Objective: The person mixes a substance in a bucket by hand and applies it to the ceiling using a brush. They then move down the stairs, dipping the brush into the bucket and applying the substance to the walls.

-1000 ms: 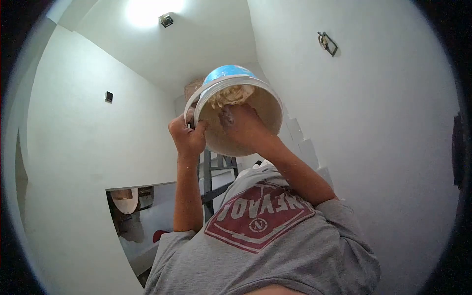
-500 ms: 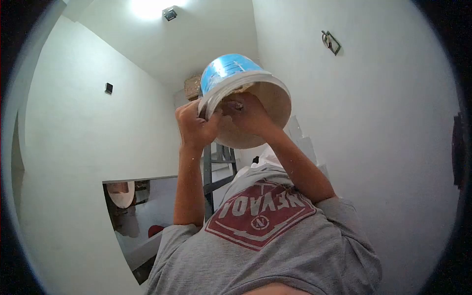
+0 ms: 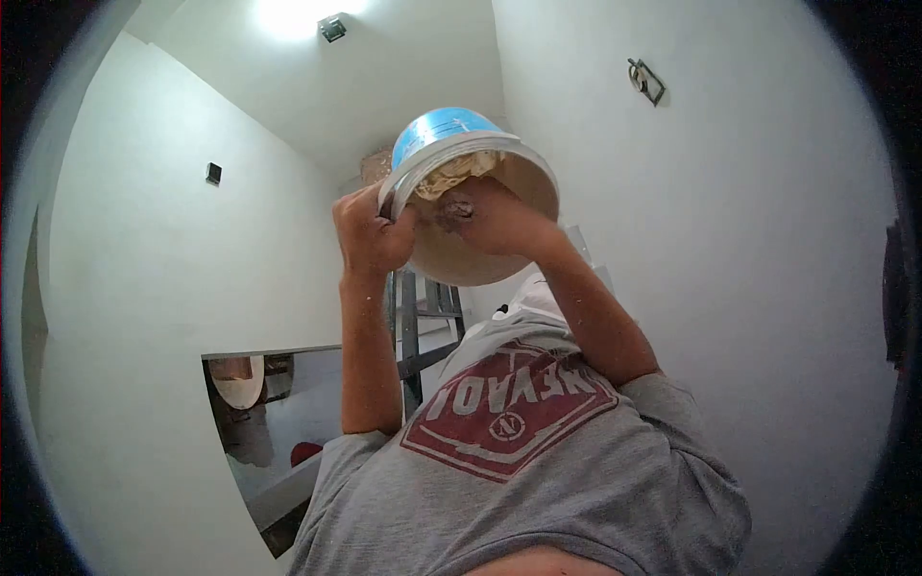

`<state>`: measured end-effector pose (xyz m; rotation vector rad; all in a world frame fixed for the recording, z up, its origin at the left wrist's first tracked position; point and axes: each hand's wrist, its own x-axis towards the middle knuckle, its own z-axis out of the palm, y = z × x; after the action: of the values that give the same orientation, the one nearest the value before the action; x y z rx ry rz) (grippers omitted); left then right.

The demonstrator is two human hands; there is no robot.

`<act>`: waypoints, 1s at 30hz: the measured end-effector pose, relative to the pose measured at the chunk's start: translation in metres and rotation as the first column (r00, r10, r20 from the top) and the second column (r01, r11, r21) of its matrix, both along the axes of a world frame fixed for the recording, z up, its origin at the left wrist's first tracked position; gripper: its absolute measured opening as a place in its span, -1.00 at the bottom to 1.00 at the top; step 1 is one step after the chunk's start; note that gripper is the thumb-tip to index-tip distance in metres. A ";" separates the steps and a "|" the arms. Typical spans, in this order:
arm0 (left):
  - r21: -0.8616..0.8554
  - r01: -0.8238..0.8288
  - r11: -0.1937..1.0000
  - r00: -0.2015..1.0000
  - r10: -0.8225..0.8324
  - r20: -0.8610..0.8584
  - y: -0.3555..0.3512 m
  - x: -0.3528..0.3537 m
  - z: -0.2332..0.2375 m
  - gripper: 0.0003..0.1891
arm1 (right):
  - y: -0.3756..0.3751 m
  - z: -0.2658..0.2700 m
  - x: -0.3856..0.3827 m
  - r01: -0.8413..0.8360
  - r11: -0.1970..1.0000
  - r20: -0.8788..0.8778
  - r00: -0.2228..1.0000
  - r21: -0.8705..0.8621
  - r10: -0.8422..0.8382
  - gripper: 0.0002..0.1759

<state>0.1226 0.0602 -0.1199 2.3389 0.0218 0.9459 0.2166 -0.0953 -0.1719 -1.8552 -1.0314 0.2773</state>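
Blue bucket (image 3: pixel 444 127) is up at chest height in front of the shirt (image 3: pixel 509 451), tipped so its mouth faces the camera. Cream paste (image 3: pixel 459 169) clings to the upper inside wall. Left hand (image 3: pixel 370 230) is clenched on the bucket's left rim and carries the weight. Right hand (image 3: pixel 495 221) is inside the mouth, knuckles out, fingers bent toward the paste and smeared with it. Cannot tell whether it grips a tool or a lump, since the fingertips are hidden.

Step in hand looks like digging paste out of the tipped bucket. Doing it well probably means:
- keeping the left grip firm and the wrist locked so the bucket doesn't roll while the other hand pulls
- holding the tilt so the paste stays on the wall and doesn't slide onto the shirt
- dragging along the inner wall from the back toward the rim, so the load comes off in one piece
- clearing the rim before lifting out

Ladder (image 3: pixel 411 317) stands just behind the arms. White walls (image 3: pixel 749 288) are close on both sides, with a ceiling lamp (image 3: pixel 333 29) overhead.
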 end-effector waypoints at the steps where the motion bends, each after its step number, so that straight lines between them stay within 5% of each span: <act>1: 0.030 -0.017 0.999 1.000 0.018 -0.024 0.003 -0.001 0.002 -0.82 | -0.006 0.011 0.000 0.000 1.000 -0.004 1.000 -0.003 0.000 -0.67; 4: 0.018 -0.028 0.999 0.998 0.029 -0.055 0.005 -0.003 -0.003 -0.83 | -0.015 0.040 -0.001 -0.124 0.976 -0.224 0.971 -0.181 0.082 -0.63; 9: -0.038 0.004 0.999 0.999 -0.006 -0.053 0.000 0.000 -0.011 -0.78 | 0.014 0.007 0.001 0.190 0.980 -0.005 0.982 0.054 -0.190 -0.67; 10: 0.006 -0.002 1.000 1.000 0.002 -0.026 -0.004 0.000 -0.009 -0.81 | 0.019 -0.003 0.003 0.193 0.980 -0.006 0.981 0.054 -0.193 -0.67; 13: 0.048 0.000 0.999 1.000 -0.001 0.012 -0.005 0.002 -0.009 -0.75 | 0.022 -0.016 0.009 0.257 0.949 -0.370 0.912 0.183 -0.176 -0.70; 15: 0.046 0.004 0.999 0.999 -0.006 0.032 -0.004 0.004 -0.011 -0.72 | 0.012 -0.017 0.003 0.160 0.957 -0.181 0.977 0.241 -0.117 -0.73; 16: -0.045 -0.071 0.996 0.997 0.070 -0.022 -0.003 0.002 -0.010 -0.70 | 0.006 -0.012 -0.003 0.124 0.958 -0.109 0.989 0.258 -0.099 -0.74; 19: -0.259 -0.224 0.940 0.972 0.197 -0.126 0.001 0.003 -0.004 -0.68 | -0.029 0.035 -0.041 0.242 0.905 -0.300 0.944 0.350 -0.137 -0.73; 21: -0.383 -0.291 0.877 0.955 0.239 -0.178 0.003 0.002 0.002 -0.69 | -0.054 0.056 -0.044 0.279 0.893 -0.603 0.797 0.352 -0.011 -0.67; 22: -0.430 -0.292 0.854 0.953 0.220 -0.211 0.001 0.001 0.006 -0.67 | -0.064 0.062 -0.041 0.263 0.899 -0.582 0.813 0.351 -0.011 -0.67; 24: -0.492 -0.268 0.828 0.960 0.190 -0.205 0.000 0.002 0.008 -0.64 | -0.084 0.076 -0.030 0.387 0.791 -0.662 0.749 0.473 0.029 -0.63; 28: -0.297 -0.320 0.900 0.944 0.277 -0.179 -0.003 0.007 0.000 -0.63 | -0.120 0.104 -0.007 0.424 0.656 -0.599 0.799 0.625 0.055 -0.57; 30: -0.371 -0.342 0.863 0.927 0.245 -0.285 0.002 0.005 -0.009 -0.65 | -0.141 0.124 -0.002 0.430 0.462 -0.509 0.859 0.776 0.055 -0.55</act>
<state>0.1280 0.0623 -0.1289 2.0563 0.6354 0.7148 0.2149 -0.2362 -0.0475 -0.8347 -0.4208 0.0146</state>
